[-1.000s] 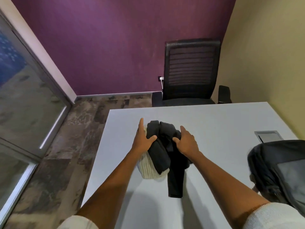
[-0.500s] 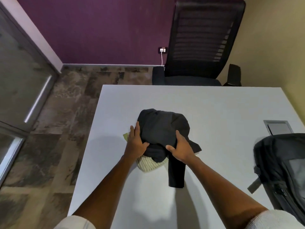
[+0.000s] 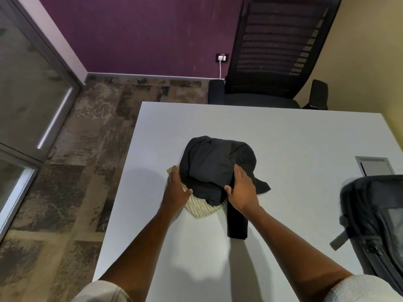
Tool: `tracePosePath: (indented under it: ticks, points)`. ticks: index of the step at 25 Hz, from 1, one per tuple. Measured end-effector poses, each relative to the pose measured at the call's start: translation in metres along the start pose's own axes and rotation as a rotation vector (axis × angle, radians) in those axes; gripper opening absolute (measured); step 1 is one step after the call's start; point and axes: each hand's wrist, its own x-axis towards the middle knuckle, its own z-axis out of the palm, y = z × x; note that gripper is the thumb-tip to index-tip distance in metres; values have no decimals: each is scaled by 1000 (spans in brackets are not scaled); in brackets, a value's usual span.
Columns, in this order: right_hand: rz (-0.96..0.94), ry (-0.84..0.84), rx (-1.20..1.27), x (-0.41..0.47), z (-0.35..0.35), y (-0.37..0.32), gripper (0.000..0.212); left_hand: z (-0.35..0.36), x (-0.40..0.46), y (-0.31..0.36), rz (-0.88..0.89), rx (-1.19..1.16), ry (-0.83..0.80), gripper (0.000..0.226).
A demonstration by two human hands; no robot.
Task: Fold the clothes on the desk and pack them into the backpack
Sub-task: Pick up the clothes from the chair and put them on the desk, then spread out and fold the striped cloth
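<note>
our left hand [image 3: 176, 190] and right hand [image 3: 242, 190] lie flat, fingers straight, on either side of the crumpled black fabric garment [image 3: 218, 166] mid-tabletop. its loose strip trails toward the near edge. the black nylon backpack [image 3: 375, 214] sits at the right edge, nearer our right hand.

A black garment [image 3: 218, 164] lies over a cream pinstriped one [image 3: 201, 209]; grey desk [image 3: 283, 131], black backpack [image 3: 375, 214], purple wall [image 3: 141, 33].

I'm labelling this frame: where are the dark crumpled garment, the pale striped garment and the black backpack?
dark crumpled garment [image 3: 214, 163], head view, top middle.
pale striped garment [image 3: 201, 208], head view, exposed near corner.
black backpack [image 3: 368, 203], head view, upper panel.
</note>
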Motion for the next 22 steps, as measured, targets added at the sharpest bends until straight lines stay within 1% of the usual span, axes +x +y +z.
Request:
tracePosePath:
  ticks: [2, 4, 5, 7, 10, 14, 17, 19, 22]
  points:
    - [-33, 85, -42, -14, 3, 0, 79, 4, -16, 0, -72, 24, 48, 85]
    - [-54, 138, -40, -28, 9, 4, 75, 8, -30, 2, -201, 92, 47, 74]
    - [-59, 150, -51, -36, 11, 6, 73, 12, -37, 3, -231, 124, 38, 68]
    - [-108, 151, -118, -50, 18, 12, 64, 20, -51, 5, -221, 146, -23, 59]
    - [-166, 81, -211, -69, 29, 19, 51, 33, -63, 8, -232, 171, -92, 53]
    - [-129, -63, -281, -89, 29, 26, 42, 35, -66, 8, -298, 168, -173, 54]
    - [-98, -159, -345, -98, 22, 31, 41, 30, -70, 14, -291, 101, -126, 47]
    - [-84, -184, -342, -99, 20, 30, 43, 22, -75, 21, -289, 44, -90, 41]
    - [-101, -167, -279, -98, 18, 19, 48, 8, -82, 29, -220, -48, -35, 19]
